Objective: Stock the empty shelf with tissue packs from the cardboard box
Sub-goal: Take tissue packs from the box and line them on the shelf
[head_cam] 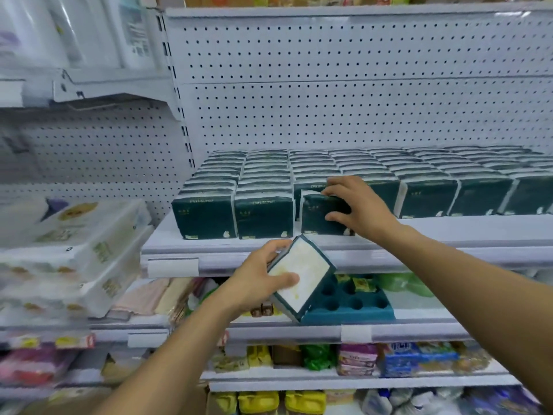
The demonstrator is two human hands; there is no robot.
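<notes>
Two hands (257,277), one tissue pack (302,277) in each; seven front-row packs (203,217) on the shelf (419,235).

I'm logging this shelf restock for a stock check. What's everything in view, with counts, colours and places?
Dark green plastic-wrapped tissue packs: many, in rows, filling the white metal shelf.
Front tissue pack: one, dark green, being set at the third row's front.
Tilted tissue pack: one, white face up, below the shelf edge.
White wrapped bundles: several, left shelving.
Teal holed tray: one, shelf below.
Left hand: holds the tilted pack.
Right hand: grips the front pack.
</notes>
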